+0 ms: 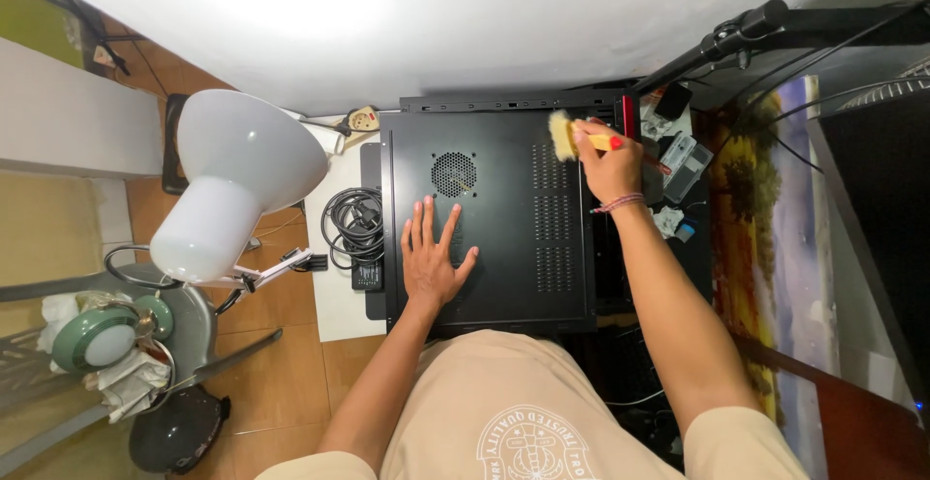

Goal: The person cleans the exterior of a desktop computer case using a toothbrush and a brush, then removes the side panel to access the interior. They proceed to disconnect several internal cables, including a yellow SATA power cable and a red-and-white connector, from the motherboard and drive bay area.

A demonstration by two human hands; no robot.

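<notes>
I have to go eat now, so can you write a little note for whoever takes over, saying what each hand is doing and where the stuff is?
Left hand: flat, fingers spread, pressing on the black computer case side panel, just below the round fan vent.
Right hand: gripping a yellow-handled paintbrush, bristles on the panel's far right corner.
Coiled black cables lie left of the case; a white lamp stands further left.
Done: brush is on the panel. Left: cannot tell how much is brushed.

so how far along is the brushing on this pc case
Done: can't tell; the black case panel shows no clear swept or dusty patches. In hand: the right hand holds a brush at the panel's far right corner, while the left hand lies flat below the round vent. Left: likely the slotted vents.
</notes>
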